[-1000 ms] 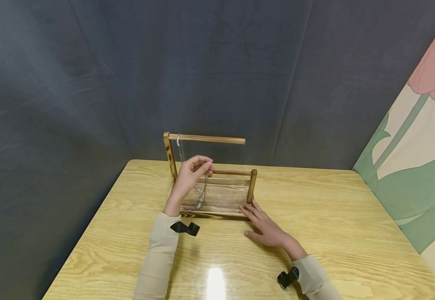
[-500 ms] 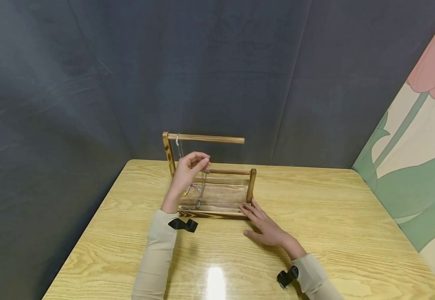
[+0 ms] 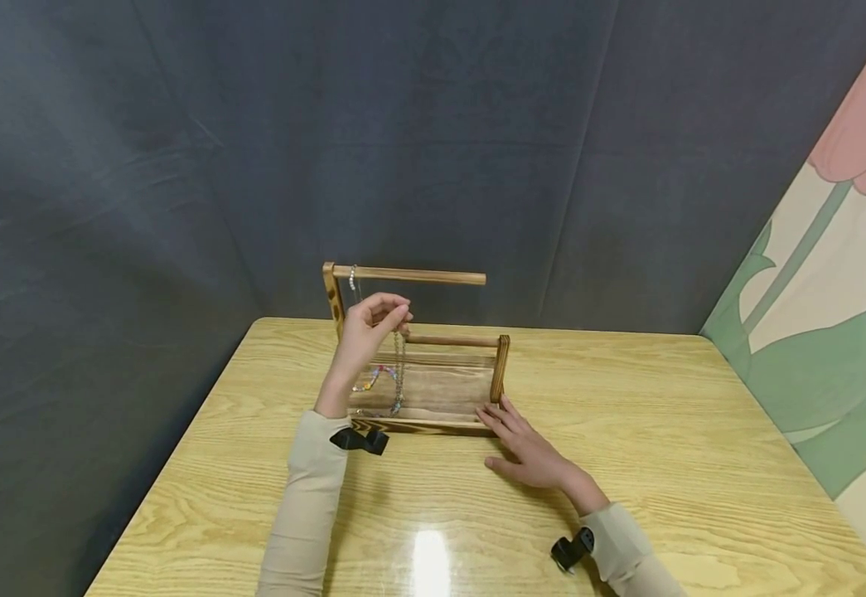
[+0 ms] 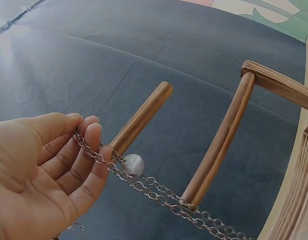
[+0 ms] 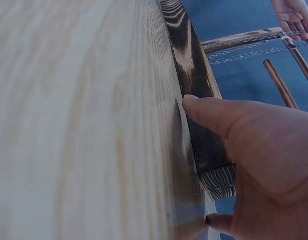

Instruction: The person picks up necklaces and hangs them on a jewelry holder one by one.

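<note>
My left hand [image 3: 364, 338] pinches a chain necklace [image 3: 400, 373] between thumb and fingertips above a wooden jewelry stand [image 3: 447, 396]. In the left wrist view the metal chain [image 4: 139, 186] runs down past a round pearly disc [image 4: 134, 164]. Its lower part reaches the stand's tray, where colourful beads [image 3: 382, 370] curve near the hand; whether they belong to it I cannot tell. Another necklace [image 3: 352, 279] hangs at the left of the upper bar [image 3: 418, 275]. My right hand [image 3: 528, 456], fingers extended, rests at the stand's front right corner, touching its dark-grained edge [image 5: 193, 100].
A shorter lower bar [image 3: 458, 341] joins a right-hand post [image 3: 501, 369]. The upper bar's right end is free. Wood-grain tabletop [image 3: 664, 431] surrounds the stand, with a dark curtain [image 3: 433, 149] behind and a flower-painted panel [image 3: 835, 348] at right.
My left hand has shifted left and slightly up with the chain necklace. More of the colourful beads now shows beside it. The right hand has stayed in place.
</note>
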`<state>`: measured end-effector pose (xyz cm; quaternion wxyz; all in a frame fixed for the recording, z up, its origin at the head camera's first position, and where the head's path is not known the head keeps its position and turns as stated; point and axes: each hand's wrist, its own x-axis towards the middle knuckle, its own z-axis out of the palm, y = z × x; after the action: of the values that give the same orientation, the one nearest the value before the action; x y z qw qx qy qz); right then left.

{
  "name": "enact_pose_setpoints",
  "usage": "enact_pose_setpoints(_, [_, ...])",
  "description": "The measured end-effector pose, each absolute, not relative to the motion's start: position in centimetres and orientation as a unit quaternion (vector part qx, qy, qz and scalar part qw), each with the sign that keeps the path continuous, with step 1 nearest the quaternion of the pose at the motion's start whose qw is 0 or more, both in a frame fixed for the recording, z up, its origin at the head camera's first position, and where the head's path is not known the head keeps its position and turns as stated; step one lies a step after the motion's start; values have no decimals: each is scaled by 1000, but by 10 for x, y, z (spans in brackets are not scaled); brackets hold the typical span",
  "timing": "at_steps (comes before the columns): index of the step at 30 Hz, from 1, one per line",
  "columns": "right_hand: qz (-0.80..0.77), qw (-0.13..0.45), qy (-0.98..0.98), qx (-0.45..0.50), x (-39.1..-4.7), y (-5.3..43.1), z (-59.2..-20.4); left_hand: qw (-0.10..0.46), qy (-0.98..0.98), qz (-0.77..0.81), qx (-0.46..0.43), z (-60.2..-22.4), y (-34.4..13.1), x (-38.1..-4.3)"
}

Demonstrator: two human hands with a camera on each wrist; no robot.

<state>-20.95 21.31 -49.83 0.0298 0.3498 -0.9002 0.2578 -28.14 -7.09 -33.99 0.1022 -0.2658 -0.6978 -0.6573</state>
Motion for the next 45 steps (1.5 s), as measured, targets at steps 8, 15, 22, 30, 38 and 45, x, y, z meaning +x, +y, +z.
enact_pose_setpoints(8, [258,30,-900,350,-209,212,-499,107,-694,-660,-267,-333,-74,-281])
enact_pose_setpoints(15, [265,28,-900,344,-209,213,-498,116,-694,-659,-266,-325,-75,-283])
enact_pose_setpoints(22, [263,21,-902,342,-209,213,-497,110,-696,-662,-256,-325,-77,-288])
enact_pose_setpoints(30, [263,18,-901,343,-208,212,-496,120,-701,-657,-249,-324,-76,-295])
enact_pose_setpoints(38, [263,18,-903,339,-208,211,-496,129,-698,-657,-253,-322,-75,-300])
enact_pose_setpoints(45, [256,23,-903,344,-209,213,-498,139,-696,-657,-253,-322,-74,-305])
